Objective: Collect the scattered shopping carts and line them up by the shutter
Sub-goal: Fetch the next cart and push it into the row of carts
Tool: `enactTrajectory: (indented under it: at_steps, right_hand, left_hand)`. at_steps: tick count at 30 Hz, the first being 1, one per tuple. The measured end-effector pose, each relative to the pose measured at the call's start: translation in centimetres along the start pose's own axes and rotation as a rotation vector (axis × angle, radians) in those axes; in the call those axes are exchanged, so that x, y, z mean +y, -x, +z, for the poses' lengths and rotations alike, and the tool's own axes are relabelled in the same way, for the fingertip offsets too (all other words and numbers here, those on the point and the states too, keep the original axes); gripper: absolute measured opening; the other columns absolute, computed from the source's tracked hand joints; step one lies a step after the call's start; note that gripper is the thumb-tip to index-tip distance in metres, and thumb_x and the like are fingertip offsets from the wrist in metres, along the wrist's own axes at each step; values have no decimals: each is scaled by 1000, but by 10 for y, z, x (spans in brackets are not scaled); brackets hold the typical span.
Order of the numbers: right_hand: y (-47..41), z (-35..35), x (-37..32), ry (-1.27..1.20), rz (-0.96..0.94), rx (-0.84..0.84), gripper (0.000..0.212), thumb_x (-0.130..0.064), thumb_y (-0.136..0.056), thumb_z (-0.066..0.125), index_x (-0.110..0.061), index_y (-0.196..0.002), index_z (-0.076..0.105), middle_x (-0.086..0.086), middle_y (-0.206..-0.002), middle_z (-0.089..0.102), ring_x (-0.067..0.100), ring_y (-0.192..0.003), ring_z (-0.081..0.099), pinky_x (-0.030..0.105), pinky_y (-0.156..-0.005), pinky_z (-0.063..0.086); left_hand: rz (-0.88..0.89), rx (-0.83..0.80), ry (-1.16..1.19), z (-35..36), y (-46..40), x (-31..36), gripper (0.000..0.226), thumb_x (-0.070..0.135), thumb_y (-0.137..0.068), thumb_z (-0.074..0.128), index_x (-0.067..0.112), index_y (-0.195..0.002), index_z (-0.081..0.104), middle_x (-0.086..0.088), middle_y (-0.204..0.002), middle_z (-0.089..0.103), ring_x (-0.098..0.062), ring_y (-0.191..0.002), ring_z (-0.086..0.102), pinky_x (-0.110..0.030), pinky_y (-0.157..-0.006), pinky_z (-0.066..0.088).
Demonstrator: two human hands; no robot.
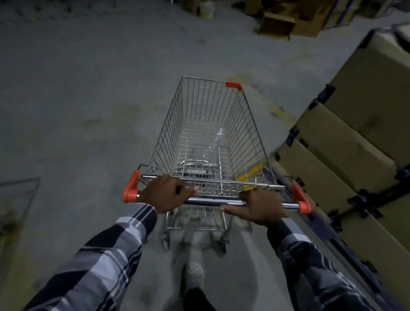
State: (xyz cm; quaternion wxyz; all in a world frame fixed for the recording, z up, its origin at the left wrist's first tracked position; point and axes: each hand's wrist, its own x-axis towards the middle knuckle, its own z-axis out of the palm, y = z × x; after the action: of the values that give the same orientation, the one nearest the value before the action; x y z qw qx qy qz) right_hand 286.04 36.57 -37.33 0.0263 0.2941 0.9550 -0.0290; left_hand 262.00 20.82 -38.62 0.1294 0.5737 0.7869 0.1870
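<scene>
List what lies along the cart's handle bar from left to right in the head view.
Left orange end cap → left hand → bare stretch of handle bar → right hand → right orange end cap.

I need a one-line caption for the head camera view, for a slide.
Both hands, left and right, grip the chrome handle bar of a silver wire shopping cart beside stacked brown cardboard boxes.
</scene>
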Motion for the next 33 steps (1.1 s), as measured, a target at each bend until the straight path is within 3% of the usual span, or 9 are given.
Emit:
enactTrajectory:
  at_steps: [4,9,14,17,20,25,28,31,33]
  right_hand:
    - [-100,-10,8,78,-47,65,93,-100,-62,15,-22,-71,64,-2,-66,66,17,-68,66,26,-58,38]
    - [-221,-20,17,28,-81,-9,98,-103,-56,14,-22,-79,65,1,-82,71,23,-83,68,34,-73,50]
    - [-344,-30,21,-45,-122,-113,92,-102,-59,21,-22,-73,63,-5,-70,65,16,-69,61,29,-66,47]
    - [-427,-33,24,-82,-140,-99,85,-102,-61,23,-23,-62,54,-8,-60,57,10,-62,55,27,-60,40]
    - [-514,-36,24,-197,-88,-40,81,-97,-67,29,-20,-55,52,-6,-51,54,4,-54,54,26,-55,39]
    - [-658,-48,14,-141,-22,-95,85,-92,-73,26,-16,-54,59,-3,-56,61,8,-59,60,27,-63,48]
    - [-745,-56,14,-148,-29,-107,88,-97,-69,19,-21,-49,58,-6,-54,59,8,-60,59,29,-66,50]
    - [-823,-59,19,-108,-32,-73,94,-97,-69,17,-14,-49,55,-2,-49,56,11,-53,57,30,-63,51]
    - [-878,-62,23,-58,-46,-49,93,-96,-71,17,-13,-47,51,-1,-48,53,14,-53,57,31,-62,51]
  left_hand:
    - [-56,34,28,-23,-70,-41,77,76,-86,39,6,-59,56,-11,-55,58,-21,-51,55,-25,-52,30]
    - [-141,56,37,-45,-154,-101,85,89,-79,30,10,-58,52,-5,-52,55,-16,-50,54,-30,-56,44]
    - [-200,99,20,-72,-242,-161,73,84,-81,41,16,-53,50,3,-48,51,-9,-47,50,-26,-53,36]
    - [-227,106,27,-91,-307,-206,77,85,-80,39,14,-56,56,0,-51,57,-11,-50,55,-27,-55,43]
    - [-198,95,60,-114,-376,-255,70,79,-83,47,16,-53,53,1,-50,55,-8,-47,51,-25,-54,35]
    - [-184,-52,161,-159,-487,-337,72,78,-79,55,8,-62,54,-8,-60,58,-19,-57,56,-34,-59,43]
    - [-181,-60,149,-187,-553,-383,67,71,-87,52,11,-58,46,-11,-60,53,-20,-58,53,-34,-62,41]
    - [-200,-68,140,-205,-614,-425,74,74,-86,49,6,-58,50,-12,-58,55,-22,-57,55,-37,-67,50]
    - [-207,-75,169,-219,-660,-450,73,73,-86,52,5,-59,52,-9,-55,52,-18,-53,51,-34,-64,44]
